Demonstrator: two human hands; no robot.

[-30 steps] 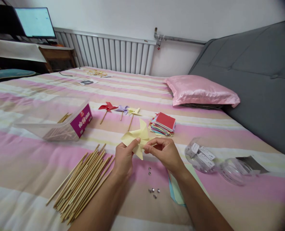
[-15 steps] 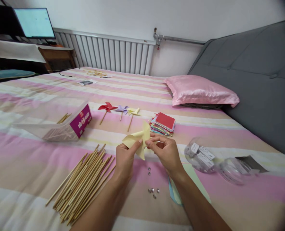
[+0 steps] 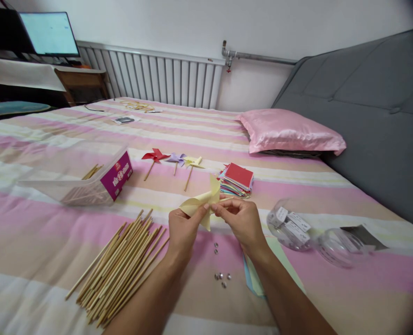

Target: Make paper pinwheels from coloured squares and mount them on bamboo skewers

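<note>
A pale yellow paper pinwheel [image 3: 194,203] with folded blades is held between both hands above the bed. My left hand [image 3: 185,228] is closed on its left side, thumb pressed near the centre. My right hand [image 3: 239,217] pinches it at the centre from the right, fingertips touching the paper; whether a small part sits in that pinch is hidden. Under the hands, several small shiny round pieces [image 3: 221,276] lie on the striped bedding. A pile of wooden sticks [image 3: 123,270] rests left of my left hand. Beneath my right forearm are pale green and blue paper sheets [image 3: 279,260].
Behind the hands lie red [image 3: 155,156], purple [image 3: 177,159] and yellow [image 3: 193,162] pinwheels on sticks, beside a stack of coloured paper squares [image 3: 239,175]. A clear plastic box [image 3: 70,193] stands left. Clear round containers [image 3: 288,228] sit right, and a pink pillow [image 3: 293,132] farther back.
The pinwheel has turned slightly and shifted a little to the right. Both hands keep hold of it, their fingers closer together at its centre.
</note>
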